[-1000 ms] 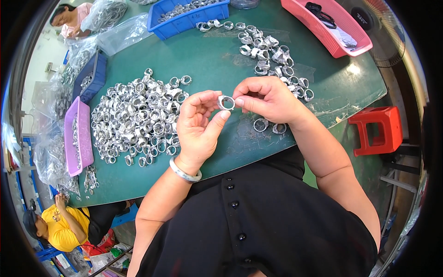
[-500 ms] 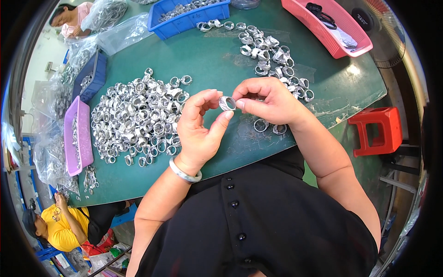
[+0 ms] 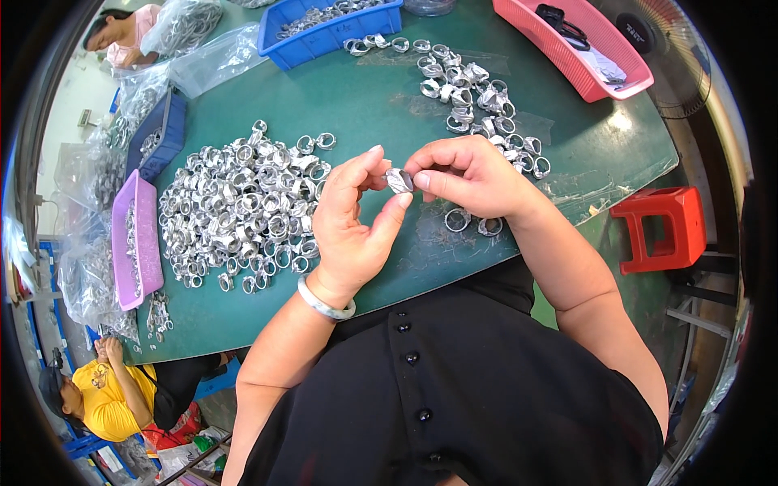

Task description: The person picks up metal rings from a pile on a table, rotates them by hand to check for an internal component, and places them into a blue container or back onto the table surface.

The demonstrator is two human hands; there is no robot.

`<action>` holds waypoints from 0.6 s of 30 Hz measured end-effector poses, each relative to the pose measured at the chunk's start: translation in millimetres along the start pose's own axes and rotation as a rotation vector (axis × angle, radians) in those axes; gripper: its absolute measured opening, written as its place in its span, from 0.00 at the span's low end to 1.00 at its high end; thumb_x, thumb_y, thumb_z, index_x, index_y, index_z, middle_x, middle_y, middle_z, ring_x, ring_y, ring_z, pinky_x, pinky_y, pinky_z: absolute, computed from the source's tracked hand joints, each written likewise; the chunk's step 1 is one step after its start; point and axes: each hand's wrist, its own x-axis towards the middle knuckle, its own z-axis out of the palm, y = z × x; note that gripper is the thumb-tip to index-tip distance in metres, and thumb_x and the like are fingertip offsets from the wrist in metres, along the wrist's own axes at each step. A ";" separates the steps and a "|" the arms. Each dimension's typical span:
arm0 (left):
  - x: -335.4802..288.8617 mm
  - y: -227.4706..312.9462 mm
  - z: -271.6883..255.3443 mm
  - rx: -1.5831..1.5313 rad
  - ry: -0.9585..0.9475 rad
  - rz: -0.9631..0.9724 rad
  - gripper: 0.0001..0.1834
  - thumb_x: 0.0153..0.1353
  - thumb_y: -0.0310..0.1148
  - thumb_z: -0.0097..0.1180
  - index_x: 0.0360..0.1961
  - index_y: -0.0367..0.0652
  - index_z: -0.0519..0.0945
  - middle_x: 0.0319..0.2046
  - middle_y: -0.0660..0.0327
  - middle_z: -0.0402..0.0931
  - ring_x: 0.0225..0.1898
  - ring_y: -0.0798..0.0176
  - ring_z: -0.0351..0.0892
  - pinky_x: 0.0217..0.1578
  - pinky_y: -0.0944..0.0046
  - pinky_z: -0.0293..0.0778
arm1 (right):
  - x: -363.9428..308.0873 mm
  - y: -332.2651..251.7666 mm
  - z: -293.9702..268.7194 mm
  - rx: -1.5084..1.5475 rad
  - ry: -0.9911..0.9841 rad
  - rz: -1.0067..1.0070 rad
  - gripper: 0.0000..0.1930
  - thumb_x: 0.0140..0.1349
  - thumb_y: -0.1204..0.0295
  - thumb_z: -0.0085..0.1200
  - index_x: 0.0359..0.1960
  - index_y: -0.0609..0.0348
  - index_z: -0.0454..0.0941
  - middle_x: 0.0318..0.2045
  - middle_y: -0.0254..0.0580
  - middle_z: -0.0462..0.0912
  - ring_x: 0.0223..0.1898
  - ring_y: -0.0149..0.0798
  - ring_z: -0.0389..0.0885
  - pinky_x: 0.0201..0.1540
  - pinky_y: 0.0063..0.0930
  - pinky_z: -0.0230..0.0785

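Note:
Between my two hands, above the green table, is one silver-coloured metal ring, its broad patterned face turned up. The thumb and fingers of my left hand close on it from the left. From the right, the pinched thumb and forefinger of my right hand grip its other side. A large heap of similar rings lies left of my left hand. Beyond my right hand a looser band of rings curves away, and two rings lie just below that hand.
A blue bin of metal pieces stands at the far edge, a pink basket at far right. On the left are a purple basket, another blue bin and plastic bags. A red stool stands right. Two other people sit at left.
The ring has been turned between my fingers: its open hole faced me before, and now its patterned face shows. My hands have hardly shifted.

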 end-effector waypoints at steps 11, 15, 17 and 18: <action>1.9 0.9 -0.8 0.112 -0.009 0.079 0.33 0.49 0.16 0.60 0.58 0.38 0.65 0.43 0.59 0.70 0.42 0.67 0.70 0.44 0.67 0.68 | -0.5 -0.8 -0.8 0.051 -0.019 0.061 0.09 0.60 0.75 0.53 0.40 0.67 0.77 0.32 0.34 0.80 0.30 0.23 0.75 0.34 0.17 0.70; 1.0 -0.6 -1.6 0.130 -0.018 0.090 0.33 0.49 0.16 0.59 0.58 0.37 0.65 0.43 0.59 0.70 0.42 0.67 0.71 0.45 0.67 0.68 | 0.0 3.9 -1.1 -0.013 -0.031 0.007 0.09 0.59 0.75 0.55 0.40 0.66 0.77 0.32 0.33 0.80 0.31 0.23 0.75 0.35 0.18 0.69; 0.5 -1.4 -1.7 0.117 -0.014 0.088 0.33 0.49 0.15 0.59 0.58 0.37 0.65 0.43 0.58 0.70 0.42 0.66 0.71 0.45 0.66 0.69 | -0.1 2.8 1.4 -0.002 0.008 -0.049 0.10 0.55 0.76 0.59 0.38 0.65 0.77 0.31 0.33 0.79 0.30 0.23 0.75 0.34 0.17 0.69; 0.2 -2.0 -1.7 0.117 -0.014 0.088 0.33 0.49 0.15 0.59 0.58 0.37 0.65 0.43 0.58 0.70 0.42 0.66 0.71 0.45 0.66 0.69 | -0.2 2.0 1.8 -0.002 0.008 -0.049 0.10 0.55 0.76 0.59 0.38 0.65 0.77 0.31 0.33 0.79 0.30 0.23 0.75 0.34 0.17 0.69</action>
